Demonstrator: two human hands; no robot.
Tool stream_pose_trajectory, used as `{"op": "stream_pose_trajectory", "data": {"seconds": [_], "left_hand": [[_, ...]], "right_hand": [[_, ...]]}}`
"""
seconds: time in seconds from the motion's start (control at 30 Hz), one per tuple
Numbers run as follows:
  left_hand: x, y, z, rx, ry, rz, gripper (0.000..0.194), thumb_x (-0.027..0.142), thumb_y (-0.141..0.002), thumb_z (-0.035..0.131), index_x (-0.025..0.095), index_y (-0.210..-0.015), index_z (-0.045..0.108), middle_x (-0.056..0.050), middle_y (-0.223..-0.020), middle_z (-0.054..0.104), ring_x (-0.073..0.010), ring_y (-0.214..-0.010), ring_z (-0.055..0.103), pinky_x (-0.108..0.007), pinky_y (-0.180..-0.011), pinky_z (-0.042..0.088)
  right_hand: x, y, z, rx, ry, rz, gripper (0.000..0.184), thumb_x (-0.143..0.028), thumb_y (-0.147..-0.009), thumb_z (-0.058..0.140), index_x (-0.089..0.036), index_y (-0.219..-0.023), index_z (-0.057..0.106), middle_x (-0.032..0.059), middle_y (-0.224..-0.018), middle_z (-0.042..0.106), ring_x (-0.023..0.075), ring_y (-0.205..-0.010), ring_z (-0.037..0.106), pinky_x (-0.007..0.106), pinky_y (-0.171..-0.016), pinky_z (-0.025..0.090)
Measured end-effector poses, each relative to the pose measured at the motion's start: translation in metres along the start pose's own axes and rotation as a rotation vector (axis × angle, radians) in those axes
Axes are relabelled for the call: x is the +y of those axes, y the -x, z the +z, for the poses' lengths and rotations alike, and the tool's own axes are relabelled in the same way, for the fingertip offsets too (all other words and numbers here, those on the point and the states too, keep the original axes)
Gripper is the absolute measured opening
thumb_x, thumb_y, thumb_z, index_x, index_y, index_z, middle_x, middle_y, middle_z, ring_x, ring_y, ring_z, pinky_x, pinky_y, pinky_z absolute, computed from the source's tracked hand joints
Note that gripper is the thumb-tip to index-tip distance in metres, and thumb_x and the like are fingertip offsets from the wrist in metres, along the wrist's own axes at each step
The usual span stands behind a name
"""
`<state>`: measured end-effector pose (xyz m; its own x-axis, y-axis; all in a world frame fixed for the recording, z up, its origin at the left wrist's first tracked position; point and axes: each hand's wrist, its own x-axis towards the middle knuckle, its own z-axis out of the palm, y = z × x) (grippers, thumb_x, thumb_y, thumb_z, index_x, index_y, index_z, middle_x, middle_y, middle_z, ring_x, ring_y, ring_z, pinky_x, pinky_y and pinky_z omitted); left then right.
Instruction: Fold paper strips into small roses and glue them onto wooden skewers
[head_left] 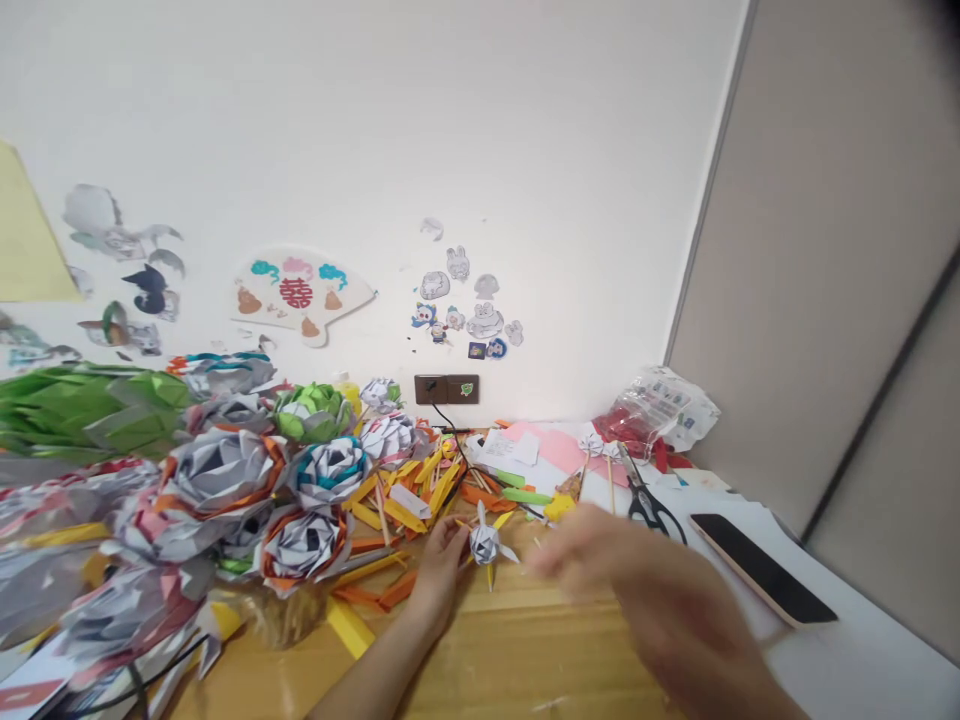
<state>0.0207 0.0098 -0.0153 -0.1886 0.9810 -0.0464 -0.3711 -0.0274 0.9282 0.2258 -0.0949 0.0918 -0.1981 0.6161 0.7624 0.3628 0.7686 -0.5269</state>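
Note:
My left hand (444, 552) is low over the wooden table, its fingers closed on the edge of a small folded paper flower (485, 543). The flower has a white and grey rolled centre, with pale and yellow pointed strips sticking out around it. To the right of the flower, my right hand (592, 555) is raised and smeared by motion, so its fingers and anything in them cannot be made out. Behind my left hand lies a heap of yellow and orange folded paper strips (409, 505).
Large folded paper flowers (225, 470) crowd the left side. Scissors (646, 500) and a phone (761, 568) lie at the right on white paper. A plastic bag (656, 410) rests against the wall, near a socket (447, 389) with a black cable. Pink paper (551, 450) lies at the back.

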Motion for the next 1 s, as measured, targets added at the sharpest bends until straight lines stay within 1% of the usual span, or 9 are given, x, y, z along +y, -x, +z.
{"op": "stream_pose_trajectory", "data": {"seconds": [0.03, 0.1, 0.2, 0.3, 0.4, 0.63, 0.77, 0.87, 1.0], "left_hand": [[0.000, 0.001, 0.000, -0.008, -0.002, 0.005, 0.031, 0.038, -0.058, 0.070, 0.019, -0.078, 0.055, 0.003, -0.065, 0.063, -0.0144, -0.060, 0.060, -0.024, -0.059, 0.046], [0.001, 0.002, 0.001, -0.024, -0.002, 0.017, 0.031, 0.038, -0.060, 0.070, 0.018, -0.079, 0.055, 0.003, -0.066, 0.063, -0.0137, -0.060, 0.059, -0.024, -0.059, 0.046], [0.003, 0.006, 0.003, -0.043, 0.006, 0.049, 0.034, 0.040, -0.059, 0.071, 0.018, -0.079, 0.054, 0.002, -0.069, 0.063, -0.0131, -0.060, 0.058, -0.024, -0.059, 0.045], [0.003, 0.013, 0.007, -0.104, -0.018, 0.121, 0.036, 0.043, -0.058, 0.072, 0.019, -0.078, 0.054, 0.000, -0.072, 0.064, -0.0151, -0.063, 0.058, -0.026, -0.060, 0.046], [0.005, 0.024, 0.010, -0.199, -0.112, 0.232, 0.033, 0.044, -0.064, 0.068, 0.020, -0.082, 0.056, -0.002, -0.076, 0.065, -0.0184, -0.073, 0.059, -0.028, -0.066, 0.046], [0.011, 0.033, 0.008, -0.181, -0.223, 0.319, 0.020, 0.036, -0.069, 0.064, 0.021, -0.081, 0.058, -0.002, -0.077, 0.065, -0.0189, -0.076, 0.060, -0.027, -0.068, 0.048], [0.010, 0.032, 0.003, -0.200, -0.408, 0.427, 0.015, 0.029, -0.075, 0.058, 0.020, -0.085, 0.064, -0.006, -0.084, 0.067, -0.0210, -0.082, 0.062, -0.030, -0.073, 0.049], [0.010, 0.033, 0.000, -0.237, -0.573, 0.604, 0.017, 0.023, -0.078, 0.056, 0.020, -0.090, 0.066, -0.008, -0.093, 0.067, -0.0224, -0.091, 0.062, -0.032, -0.080, 0.050], [0.014, 0.036, 0.000, -0.250, -0.749, 0.943, 0.020, 0.014, -0.079, 0.056, 0.022, -0.095, 0.064, -0.008, -0.094, 0.066, -0.0194, -0.091, 0.062, -0.031, -0.080, 0.051]], "right_hand": [[0.013, -0.014, 0.009, -0.012, -0.017, 0.031, 0.024, -0.033, -0.089, 0.043, -0.028, -0.094, 0.066, 0.0013, -0.093, 0.067, 0.0176, -0.087, 0.062, 0.035, -0.077, 0.050], [0.043, -0.032, 0.032, -0.035, -0.100, 0.244, 0.025, -0.033, -0.085, 0.045, -0.021, -0.087, 0.068, 0.0053, -0.088, 0.069, 0.0197, -0.084, 0.063, 0.034, -0.075, 0.050], [0.084, -0.030, 0.065, -0.020, 0.000, 0.425, 0.022, -0.029, -0.079, 0.050, -0.017, -0.078, 0.068, 0.0083, -0.081, 0.070, 0.0229, -0.077, 0.064, 0.036, -0.071, 0.050], [0.102, -0.012, 0.085, -0.021, 0.118, 0.315, 0.017, -0.024, -0.078, 0.053, -0.017, -0.085, 0.067, 0.0076, -0.088, 0.068, 0.0239, -0.087, 0.060, 0.038, -0.079, 0.045], [0.099, 0.000, 0.093, -0.048, 0.115, 0.204, 0.013, -0.025, -0.082, 0.054, -0.019, -0.086, 0.066, 0.0054, -0.086, 0.068, 0.0214, -0.085, 0.059, 0.034, -0.077, 0.044], [0.093, -0.002, 0.091, 0.005, 0.030, 0.161, 0.009, -0.019, -0.077, 0.063, -0.019, -0.085, 0.066, 0.0043, -0.082, 0.068, 0.0201, -0.079, 0.059, 0.032, -0.072, 0.045], [0.094, -0.003, 0.089, 0.007, 0.034, 0.065, 0.003, -0.020, -0.077, 0.064, -0.019, -0.076, 0.066, 0.0027, -0.075, 0.067, 0.0189, -0.075, 0.058, 0.030, -0.068, 0.045], [0.091, -0.002, 0.088, 0.027, 0.083, -0.019, 0.006, -0.022, -0.081, 0.061, -0.019, -0.079, 0.065, 0.0028, -0.075, 0.067, 0.0185, -0.074, 0.057, 0.030, -0.066, 0.046], [0.086, 0.000, 0.087, 0.071, 0.161, -0.141, 0.010, -0.022, -0.085, 0.054, -0.020, -0.082, 0.063, 0.0029, -0.074, 0.067, 0.0192, -0.073, 0.056, 0.033, -0.067, 0.045]]}}
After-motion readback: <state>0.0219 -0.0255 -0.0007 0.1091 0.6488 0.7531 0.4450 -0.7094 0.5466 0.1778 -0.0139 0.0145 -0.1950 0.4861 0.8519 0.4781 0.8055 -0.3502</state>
